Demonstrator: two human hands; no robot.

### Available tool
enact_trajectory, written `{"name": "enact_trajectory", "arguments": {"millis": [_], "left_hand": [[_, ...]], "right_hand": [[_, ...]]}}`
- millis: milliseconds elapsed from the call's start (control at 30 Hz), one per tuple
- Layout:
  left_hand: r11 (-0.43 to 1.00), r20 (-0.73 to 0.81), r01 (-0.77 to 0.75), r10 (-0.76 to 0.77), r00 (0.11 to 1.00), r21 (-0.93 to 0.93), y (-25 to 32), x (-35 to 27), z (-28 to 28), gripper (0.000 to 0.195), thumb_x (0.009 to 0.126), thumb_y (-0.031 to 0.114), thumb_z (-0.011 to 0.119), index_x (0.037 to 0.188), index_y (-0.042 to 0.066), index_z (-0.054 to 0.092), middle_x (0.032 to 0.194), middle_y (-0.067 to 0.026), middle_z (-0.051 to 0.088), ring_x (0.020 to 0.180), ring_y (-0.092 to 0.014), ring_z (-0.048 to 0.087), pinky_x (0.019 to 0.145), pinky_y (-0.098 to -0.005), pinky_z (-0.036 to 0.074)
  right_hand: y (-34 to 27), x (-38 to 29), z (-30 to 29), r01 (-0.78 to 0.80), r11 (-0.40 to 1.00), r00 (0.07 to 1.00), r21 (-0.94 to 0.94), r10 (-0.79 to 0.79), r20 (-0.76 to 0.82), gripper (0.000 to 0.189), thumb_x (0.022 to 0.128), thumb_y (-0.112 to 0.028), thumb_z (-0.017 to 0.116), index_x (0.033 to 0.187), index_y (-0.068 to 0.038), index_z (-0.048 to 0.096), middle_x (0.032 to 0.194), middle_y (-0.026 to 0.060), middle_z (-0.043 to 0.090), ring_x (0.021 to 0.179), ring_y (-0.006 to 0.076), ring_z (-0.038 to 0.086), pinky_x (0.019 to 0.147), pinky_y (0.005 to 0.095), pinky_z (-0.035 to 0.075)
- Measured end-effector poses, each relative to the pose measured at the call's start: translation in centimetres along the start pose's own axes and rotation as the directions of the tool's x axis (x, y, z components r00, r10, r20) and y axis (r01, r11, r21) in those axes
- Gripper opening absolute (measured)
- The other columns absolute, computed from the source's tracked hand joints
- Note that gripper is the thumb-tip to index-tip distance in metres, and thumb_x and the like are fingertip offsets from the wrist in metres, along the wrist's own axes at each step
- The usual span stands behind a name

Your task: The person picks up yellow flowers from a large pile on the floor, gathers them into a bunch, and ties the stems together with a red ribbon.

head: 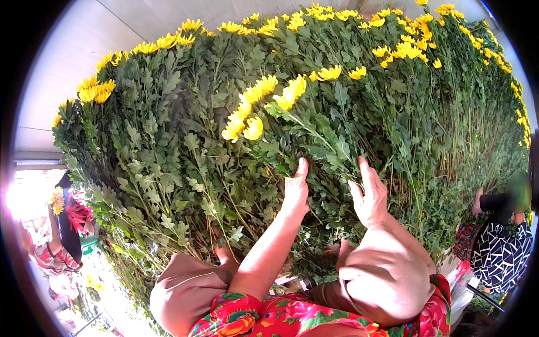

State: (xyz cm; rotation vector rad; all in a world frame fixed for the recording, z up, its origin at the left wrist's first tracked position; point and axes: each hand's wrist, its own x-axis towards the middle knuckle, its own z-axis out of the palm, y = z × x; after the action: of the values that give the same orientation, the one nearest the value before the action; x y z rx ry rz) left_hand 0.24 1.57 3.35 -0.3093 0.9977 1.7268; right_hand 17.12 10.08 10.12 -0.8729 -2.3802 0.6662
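Observation:
My left hand is around a small bunch of yellow chrysanthemums, thumb up. Its fingers are hidden beneath the leaves, and the blooms point up and left. Close by on the right, my right hand has a single chrysanthemum stem between thumb and fingers. That stem slants up to the left, its yellow bloom beside those of the bunch. Under both hands lies a deep heap of cut chrysanthemums with leafy green stems.
More yellow blooms line the heap's far edge. My bent knees flank my forearms. At the right sits a person in black-and-white patterned clothing. Another person's arm shows at the left, near a green container. A pale wall stands behind.

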Motion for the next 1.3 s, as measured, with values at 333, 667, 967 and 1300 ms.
{"name": "enact_trajectory", "arguments": {"millis": [333, 667, 967, 1300], "left_hand": [[0.967, 0.147, 0.255, -0.25, 0.957, -0.021, 0.5, -0.4, -2.8, 0.042, 0.087, 0.023, 0.077, 0.122, 0.002, 0.066, 0.114, -0.008, 0.071, 0.098, -0.022, 0.069, 0.086, -0.0397, 0.058], [0.997, -0.14, -0.054, 0.062, 0.988, 0.062, 0.2, 1.5, -0.6, 0.03, 0.089, -0.002, 0.062, 0.118, 0.0, 0.066, 0.112, -0.0087, 0.07, 0.095, -0.022, 0.068, 0.083, -0.0368, 0.057], [0.976, -0.169, -0.021, 0.058, 0.984, 0.215, 0.0, 1.4, -1.7, 0.033, 0.089, 0.004, 0.068, 0.121, 0.0, 0.066, 0.117, -0.0065, 0.07, 0.102, -0.019, 0.065, 0.09, -0.0356, 0.053], [0.975, -0.113, -0.029, 0.055, 0.992, 0.22, -0.6, 1.7, -2.3, 0.034, 0.09, 0.006, 0.068, 0.123, -0.003, 0.066, 0.119, -0.0078, 0.069, 0.103, -0.019, 0.065, 0.091, -0.0354, 0.052]], "right_hand": [[-1.5, -0.2, 1.0, 0.195, 0.975, 0.951, -0.102, -0.163, 0.261, 0.073, 0.069, -0.003, 0.071, 0.139, -0.004, 0.053, 0.099, 0.0059, 0.057, 0.088, 0.0256, 0.059, 0.072, 0.0369, 0.056], [2.1, 3.7, 0.2, 0.206, 0.964, 0.904, 0.167, -0.253, 0.344, 0.029, 0.084, -0.023, 0.075, 0.107, -0.006, 0.07, 0.107, 0.0116, 0.065, 0.096, 0.0282, 0.067, 0.079, 0.0386, 0.059], [17.1, 4.3, -1.7, -0.327, 0.801, 0.945, -0.501, 0.282, -0.166, 0.038, 0.094, -0.012, 0.067, 0.132, -0.011, 0.064, 0.107, 0.0097, 0.068, 0.098, 0.0269, 0.065, 0.092, 0.044, 0.053], [13.3, 3.9, 5.5, -0.368, 0.891, 0.919, -0.267, 0.392, 0.04, 0.068, 0.096, -0.018, 0.064, 0.155, -0.011, 0.031, 0.138, 0.0222, 0.054, 0.11, 0.0369, 0.065, 0.096, 0.0452, 0.054]]}}
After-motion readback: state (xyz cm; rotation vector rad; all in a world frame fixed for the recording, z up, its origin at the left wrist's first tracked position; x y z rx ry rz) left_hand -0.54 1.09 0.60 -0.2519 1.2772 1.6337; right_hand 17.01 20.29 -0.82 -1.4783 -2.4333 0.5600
